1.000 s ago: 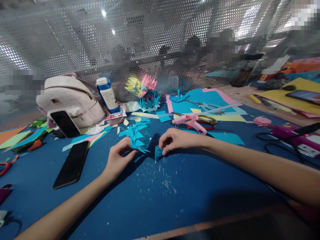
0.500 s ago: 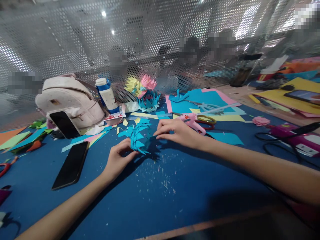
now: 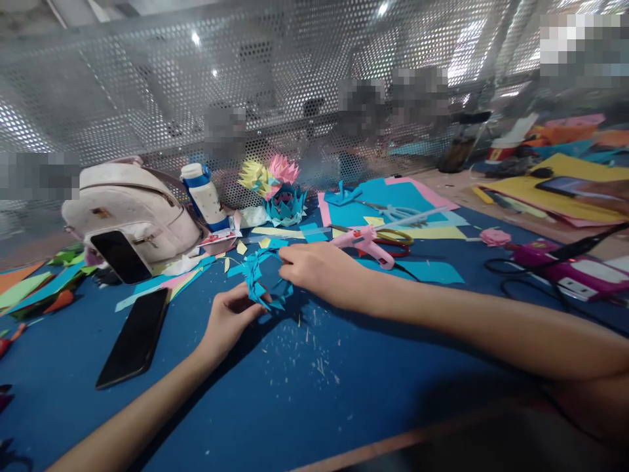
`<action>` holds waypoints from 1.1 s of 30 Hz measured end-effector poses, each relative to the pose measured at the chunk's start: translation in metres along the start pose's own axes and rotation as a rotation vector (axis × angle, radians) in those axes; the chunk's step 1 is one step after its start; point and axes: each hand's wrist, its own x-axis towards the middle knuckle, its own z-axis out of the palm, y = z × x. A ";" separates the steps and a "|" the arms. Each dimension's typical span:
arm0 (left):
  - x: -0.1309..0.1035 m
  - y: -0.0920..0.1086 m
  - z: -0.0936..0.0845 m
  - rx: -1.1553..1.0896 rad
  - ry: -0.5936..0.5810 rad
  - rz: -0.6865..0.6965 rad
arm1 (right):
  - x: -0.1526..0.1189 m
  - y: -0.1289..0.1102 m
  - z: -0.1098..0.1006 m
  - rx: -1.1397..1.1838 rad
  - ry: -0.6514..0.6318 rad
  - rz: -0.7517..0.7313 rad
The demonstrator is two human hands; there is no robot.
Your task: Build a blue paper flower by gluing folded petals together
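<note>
Two bare hands work at one folded blue paper ring, which is at the middle of the blue worktop, its spiky points turned outward; whether it rests on the surface or is raised slightly cannot be told. The left hand pinches the ring's left side between thumb and fingers. The right hand has its fingers drawn together against the ring's right side; their tips are partly hidden, so I cannot tell whether that grip pinches anything.

Behind the ring stand three folded paper flowers: one yellow flower, one pink flower and one blue flower. To their left are one bottle and one pale backpack. Two phones are nearby: a leaning phone against the backpack, and a flat phone near the left hand.

Just beyond the right hand lies one pink glue gun. One pair of scissors with pale blue handles is on the blue sheets. Farther right are one pink paper rose and one magenta power strip. Small paper scraps, too many to count, litter the worktop before the ring.
</note>
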 end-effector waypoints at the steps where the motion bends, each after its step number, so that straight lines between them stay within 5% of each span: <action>1: 0.000 -0.002 -0.001 -0.017 0.020 -0.014 | 0.002 0.002 0.002 0.012 0.020 -0.007; 22: -0.001 -0.004 -0.001 -0.120 0.054 -0.128 | 0.006 0.009 0.010 0.024 0.025 -0.202; 33: 0.000 -0.009 -0.001 -0.292 0.090 -0.230 | 0.007 0.018 0.009 0.490 -0.038 -0.087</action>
